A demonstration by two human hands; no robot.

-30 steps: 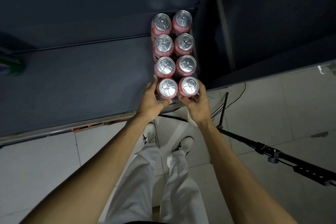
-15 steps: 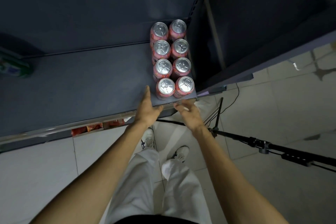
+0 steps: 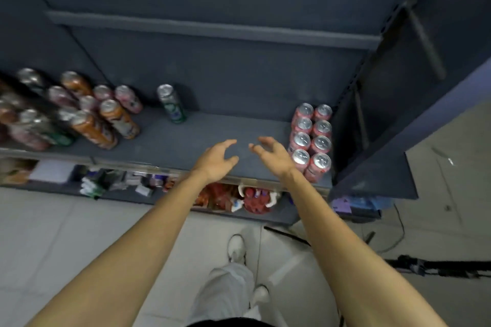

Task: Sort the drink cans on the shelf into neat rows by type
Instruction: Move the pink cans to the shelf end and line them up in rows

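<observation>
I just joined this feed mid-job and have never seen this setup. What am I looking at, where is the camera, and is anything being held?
No machine here: a person wears one camera on the head, looking down at their own arms. The left hand and right hand hover open above the dark shelf, holding nothing. At the shelf's right end, eight pink cans stand in two neat rows. A single green can stands apart, and a mixed cluster of cans crowds the left end, unsorted.

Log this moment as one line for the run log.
left hand: open, empty | right hand: open, empty | pink drink cans: two neat rows, shelf's right end | mixed orange, pink, green cans: unsorted, left
</observation>
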